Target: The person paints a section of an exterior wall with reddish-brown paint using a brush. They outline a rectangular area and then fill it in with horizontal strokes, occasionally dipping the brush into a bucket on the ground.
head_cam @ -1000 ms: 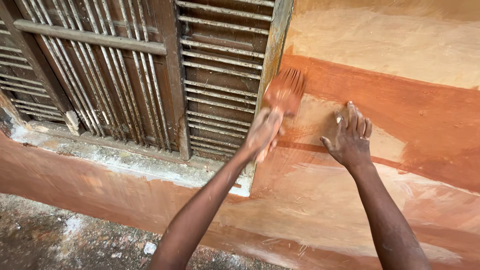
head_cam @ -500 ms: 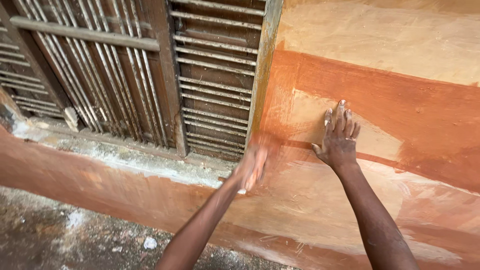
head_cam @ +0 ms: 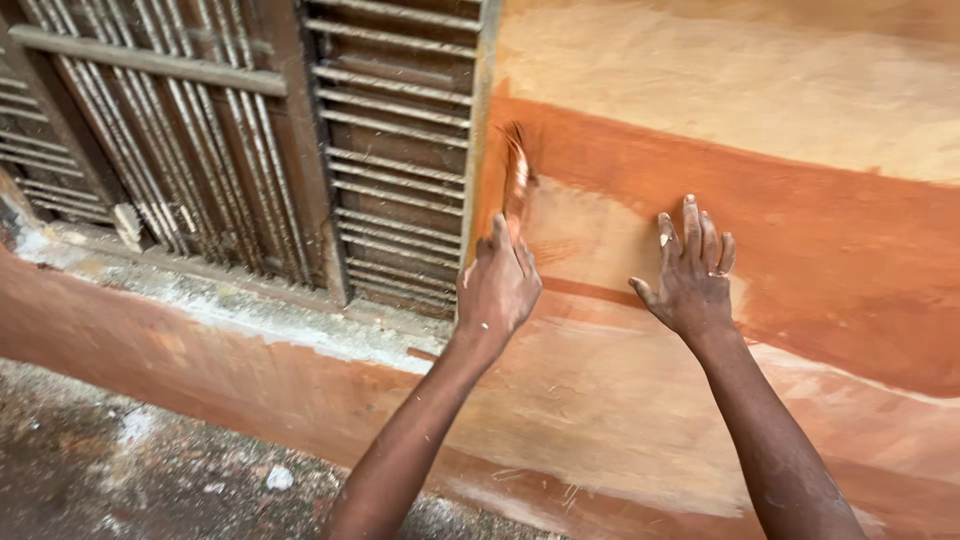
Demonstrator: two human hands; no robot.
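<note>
Orange-brown wet paint covers a broad band of the plastered wall (head_cam: 820, 250) that both hands work against, with paler, unpainted patches above the hands and below them. Half a second ago the left hand was low, near the sill, and the brush could not be made out; now that hand has risen and the brush stands upright above it. The right hand has barely shifted and stays pressed on the same spot of wall.

Left of the left hand stands one dark wooden shutter frame (head_cam: 280, 160) with two slatted panels, and beneath it one rough, whitish sill (head_cam: 250, 310). Below both forearms lies a strip of grey, gritty ground (head_cam: 120, 470).

Two bare arms reach up from the bottom edge. One left hand (head_cam: 498, 285) is closed in a fist round the handle of the brush. One right hand (head_cam: 693, 275) is open and flat on the wall, fingers spread and pointing upward, holding nothing, with pale specks on the fingers.

One brush (head_cam: 516, 180) is in view, its reddish bristles blurred, sticking straight up from the left fist, touching the wall just beside the shutter's edge and well to the left of the right hand.
</note>
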